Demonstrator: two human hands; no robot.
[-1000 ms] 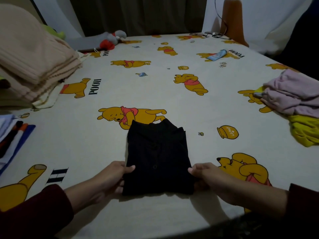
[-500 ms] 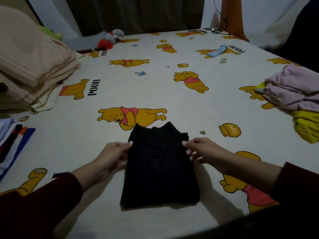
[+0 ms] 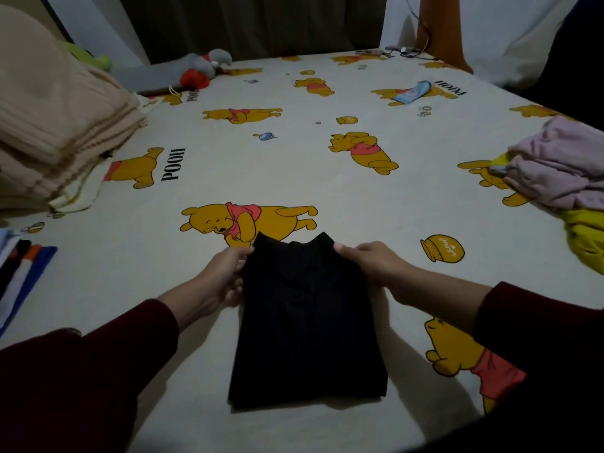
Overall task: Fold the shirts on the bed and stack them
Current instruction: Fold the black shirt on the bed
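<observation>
Lengthwise, the black shirt (image 3: 307,322) lies collar away, hem nearest.

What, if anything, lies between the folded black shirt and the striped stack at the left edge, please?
Nothing visible: only bare sheet separates the black shirt from the stack. Both hands, left and right, already hold its top corners.
</observation>
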